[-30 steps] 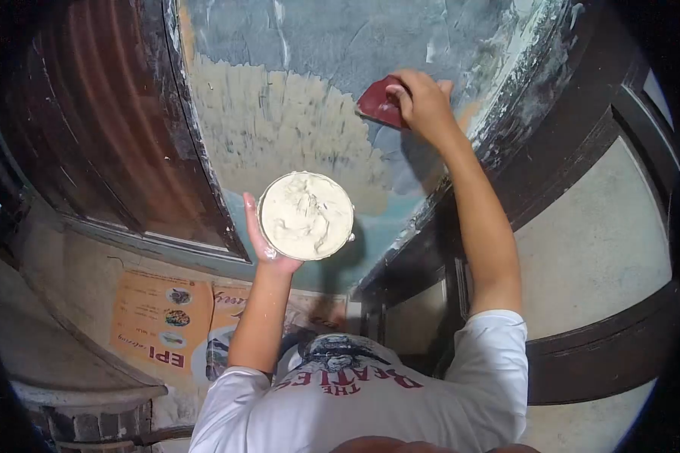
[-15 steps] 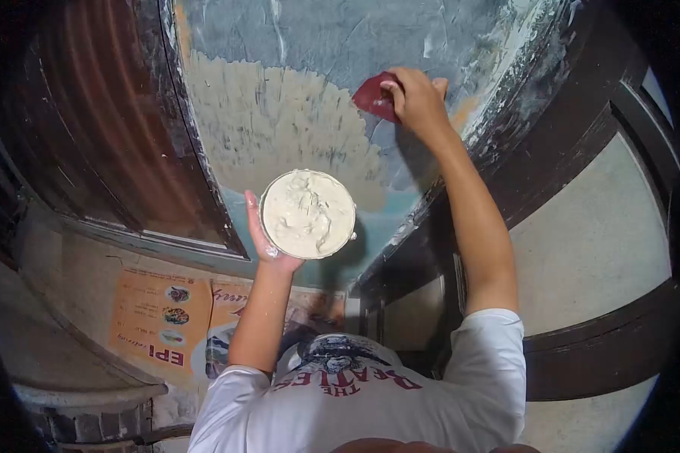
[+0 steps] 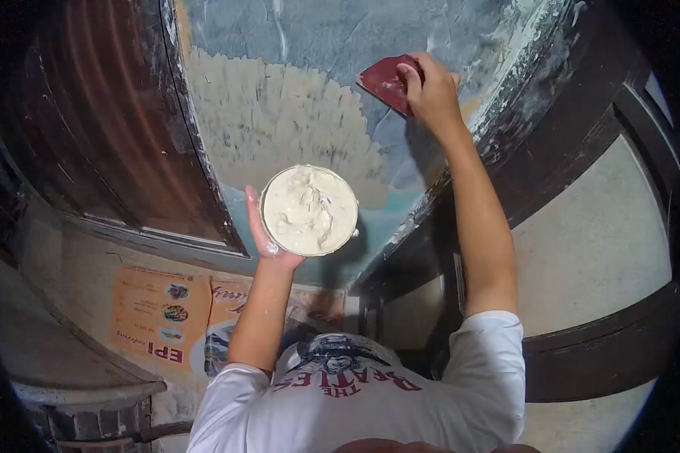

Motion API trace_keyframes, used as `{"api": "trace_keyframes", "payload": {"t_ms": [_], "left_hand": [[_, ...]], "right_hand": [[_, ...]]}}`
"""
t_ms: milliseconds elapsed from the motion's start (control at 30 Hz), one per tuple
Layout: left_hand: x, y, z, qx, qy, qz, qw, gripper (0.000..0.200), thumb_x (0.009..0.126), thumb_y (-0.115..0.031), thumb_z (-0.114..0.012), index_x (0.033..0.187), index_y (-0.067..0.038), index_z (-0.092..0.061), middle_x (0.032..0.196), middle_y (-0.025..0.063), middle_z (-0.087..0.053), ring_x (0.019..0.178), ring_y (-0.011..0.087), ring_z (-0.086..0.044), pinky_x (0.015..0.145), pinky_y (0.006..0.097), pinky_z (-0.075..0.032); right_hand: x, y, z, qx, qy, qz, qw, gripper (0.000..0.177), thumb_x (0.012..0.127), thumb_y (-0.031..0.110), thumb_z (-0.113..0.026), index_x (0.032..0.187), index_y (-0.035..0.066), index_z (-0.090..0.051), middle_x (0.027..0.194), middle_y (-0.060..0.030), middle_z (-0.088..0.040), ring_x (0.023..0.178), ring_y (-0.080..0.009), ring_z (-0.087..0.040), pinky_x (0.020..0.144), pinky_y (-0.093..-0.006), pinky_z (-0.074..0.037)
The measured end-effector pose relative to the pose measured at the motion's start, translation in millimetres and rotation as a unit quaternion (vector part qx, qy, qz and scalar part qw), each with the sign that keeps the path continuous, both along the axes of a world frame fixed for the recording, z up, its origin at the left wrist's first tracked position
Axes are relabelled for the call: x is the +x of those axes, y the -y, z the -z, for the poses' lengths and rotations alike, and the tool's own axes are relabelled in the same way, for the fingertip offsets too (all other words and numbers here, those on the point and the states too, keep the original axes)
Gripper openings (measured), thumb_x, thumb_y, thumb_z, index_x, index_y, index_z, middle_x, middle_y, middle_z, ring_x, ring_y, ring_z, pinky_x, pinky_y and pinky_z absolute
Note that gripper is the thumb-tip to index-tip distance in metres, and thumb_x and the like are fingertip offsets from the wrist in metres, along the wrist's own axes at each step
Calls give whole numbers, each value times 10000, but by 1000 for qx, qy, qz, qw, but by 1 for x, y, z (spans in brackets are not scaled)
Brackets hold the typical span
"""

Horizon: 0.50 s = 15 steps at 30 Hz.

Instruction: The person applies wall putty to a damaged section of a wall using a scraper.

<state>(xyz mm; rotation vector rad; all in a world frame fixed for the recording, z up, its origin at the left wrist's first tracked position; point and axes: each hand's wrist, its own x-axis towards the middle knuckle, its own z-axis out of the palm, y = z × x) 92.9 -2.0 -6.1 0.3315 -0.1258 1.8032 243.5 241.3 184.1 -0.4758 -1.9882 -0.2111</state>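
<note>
Shirt: your white T-shirt [image 3: 340,400], printed with dark red lettering that reads "The Beatles", is nearest the camera.
Left hand: your left hand [image 3: 263,234] supports the tub from below, thumb raised along its left side; the other fingers are hidden beneath it, so how far they curl I cannot tell.
Tub: the round tub [image 3: 356,215] sits in that hand, in front of the lower wall, its mouth facing you.
Filling: cream-coloured paste [image 3: 310,215] fills it close to the rim, stirred into ridges (a white smear of it marks the base of your thumb).
Right hand: your right hand [image 3: 435,92] is stretched up and forward, its fingers closed in a pinch on the spreader.
Spreader: the dark red flat spreader [image 3: 386,83] is at the wall, right of the beige patch; whether its edge touches, I cannot tell.
Wall: grey-blue wall [image 3: 317,30], with a streaky beige patch [image 3: 272,121] across its middle left.
Sides: a brown wooden door [image 3: 113,113] stands left.
Floor: an orange printed banner [image 3: 162,313] lies below, left of your left forearm.
</note>
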Motion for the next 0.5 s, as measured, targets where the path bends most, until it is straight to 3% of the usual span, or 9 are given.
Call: {"api": "trace_keyframes", "payload": {"t_ms": [33, 133, 167, 333, 500], "left_hand": [[2, 0, -4, -33, -43, -23, 998, 923, 959, -742, -387, 1499, 4, -446, 1506, 221, -501, 1336, 412, -529, 1123, 562, -426], [3, -1, -9, -45, -34, -44, 997, 926, 957, -742, -391, 1503, 4, -439, 1506, 218, -501, 1341, 410, -525, 1130, 563, -419], [1, -3, -10, -20, -12, -9, 1000, 933, 946, -757, -396, 1502, -9, -443, 1503, 217, -504, 1343, 417, -520, 1123, 584, -420], [-4, -5, -21, -34, -47, -16, 998, 946, 946, -759, -395, 1490, 13, -447, 1497, 227, -506, 1337, 422, -524, 1128, 584, -414], [-12, -4, -34, -42, -37, -31, 998, 930, 952, -747, -400, 1483, 15, -456, 1487, 225, -517, 1317, 417, -544, 1121, 568, -427]], "right_hand": [[3, 3, -1, -21, 1, -20, 1000, 160, 945, 182, -639, 1078, 112, -693, 980, -99, -733, 964, -312, -666, 863, -439, -410], [8, 21, 0, -60, 58, -109, 991, 146, 940, 156, -649, 1066, 95, -689, 977, -99, -729, 933, -314, -653, 845, -443, -457], [10, 29, 1, -37, 88, -116, 989, 145, 929, 138, -655, 1065, 105, -691, 988, -72, -729, 928, -318, -632, 826, -442, -489], [15, 72, 1, -12, 188, -77, 979, 175, 907, 135, -663, 1077, 158, -696, 1018, -16, -732, 978, -279, -617, 864, -422, -458], [14, 99, -4, -25, 222, -166, 960, 303, 801, 4, -662, 1074, 132, -684, 1018, -28, -721, 951, -278, -604, 831, -404, -482]]}}
